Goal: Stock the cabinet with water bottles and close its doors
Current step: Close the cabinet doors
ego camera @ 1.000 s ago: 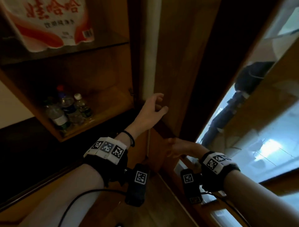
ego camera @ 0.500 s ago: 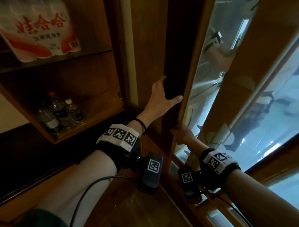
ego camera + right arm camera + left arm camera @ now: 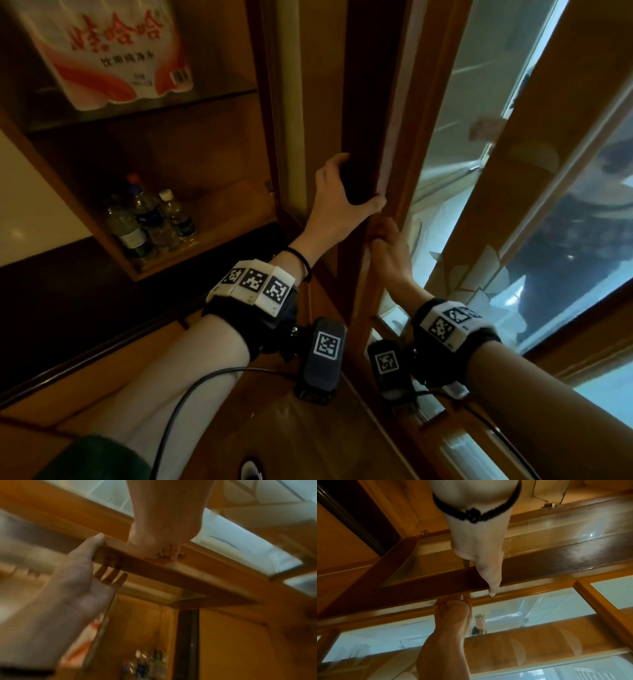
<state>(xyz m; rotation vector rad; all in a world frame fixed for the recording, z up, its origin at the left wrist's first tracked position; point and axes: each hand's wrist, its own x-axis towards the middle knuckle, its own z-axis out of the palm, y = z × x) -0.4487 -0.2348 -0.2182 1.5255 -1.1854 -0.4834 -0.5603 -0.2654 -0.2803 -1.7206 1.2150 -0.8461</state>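
left hand (image 3: 342, 202) wraps the free vertical edge of the cabinet door (image 3: 363, 102): thumb on the near face, fingers (image 3: 111, 574) hooked round the far side, so it is clamped on the door stile. right hand (image 3: 390, 253) sits just below it on the same edge, fingers curled tight round a small door handle (image 3: 180, 555), visible in the right wrist view. both hands closed on the door, neither free.

door is a wooden frame with a glass pane (image 3: 479, 102), hinged, standing roughly edge-on to the head camera, so partly swung and not yet shut. judgement: rigid frame, moderate weight, swings easily on hinges; the glass is the fragile part and looks slick. grip belongs on the wood stile or handle, not the pane. fingers wrapped round the back of the edge are a pinch risk as the door meets the frame, so i'd expect the left hand to shift to the front face before final closing. ease it in, no slam.

outward: cabinet (image 3: 205, 240) interior is open to the left. water bottles (image 3: 150, 219) stand upright in a tight cluster on the lower shelf, near its front left corner, well apart from the hands. upper glass shelf (image 3: 219, 97) carries a shrink-wrapped bottle pack (image 3: 113, 54) with red print. stocking looks done; door closing is the step in hand. cannot tell whether a second door is open or shut.
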